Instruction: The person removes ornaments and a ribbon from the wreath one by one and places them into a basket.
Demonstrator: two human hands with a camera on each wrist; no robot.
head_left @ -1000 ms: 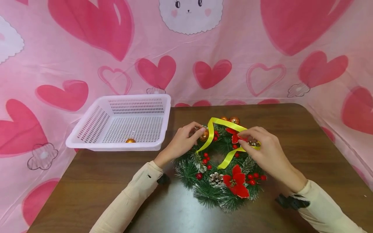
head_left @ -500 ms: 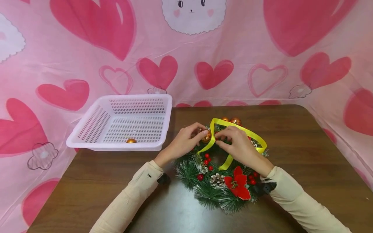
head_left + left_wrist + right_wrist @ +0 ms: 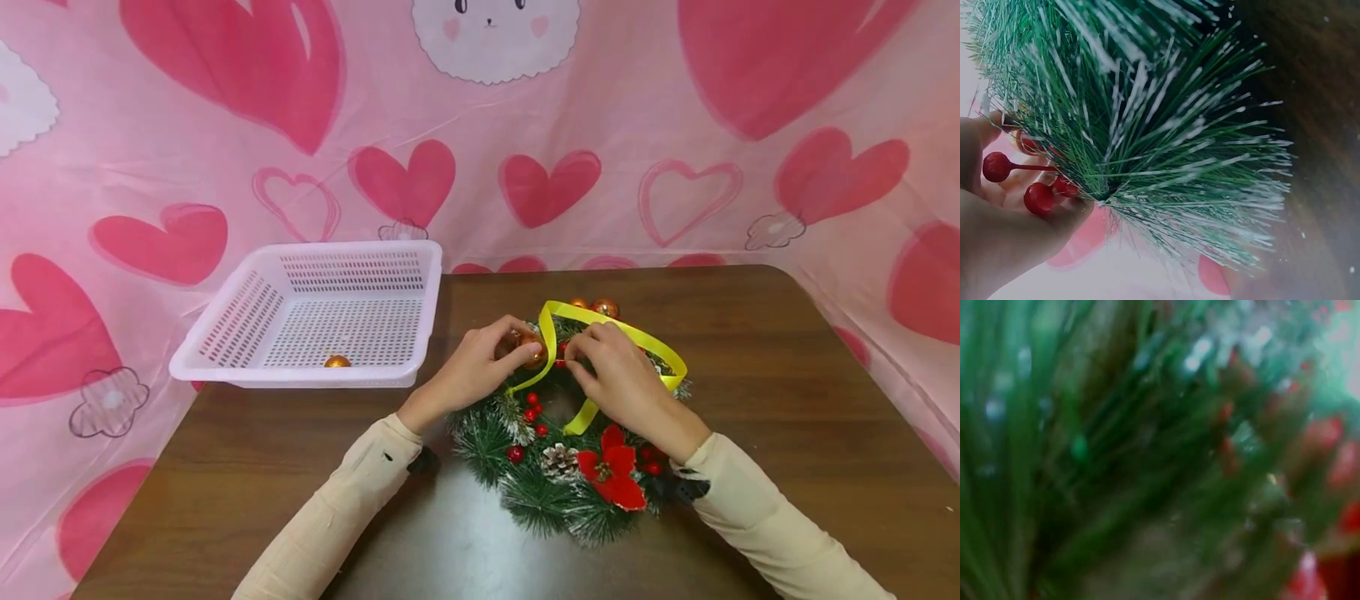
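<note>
A green wreath (image 3: 536, 500) lies on the table, dressed with a red poinsettia (image 3: 612, 472), a pinecone (image 3: 559, 460), red berries (image 3: 532, 408) and a yellow ribbon (image 3: 652, 342). At its upper left, my left hand (image 3: 476, 362) holds a shiny orange-gold bauble (image 3: 536, 353) between thumb and fingers. My right hand (image 3: 626, 379) reaches over the wreath's middle, fingertips pinching a thin string (image 3: 558, 361) beside that bauble. Frosted needles (image 3: 1147, 137) hide part of the left hand in the left wrist view. Blurred greenery (image 3: 1147, 456) fills the right wrist view.
To the left stands a white perforated basket (image 3: 300, 377) with a gold bauble (image 3: 337, 362) inside. More orange-gold baubles (image 3: 604, 308) sit at the wreath's far edge. A pink heart-print cloth (image 3: 480, 125) hangs behind the brown table (image 3: 247, 467).
My right hand has moved left from the wreath's right side to beside the held bauble, and its fingertips have closed on the string. The left hand has stayed nearly in place.
</note>
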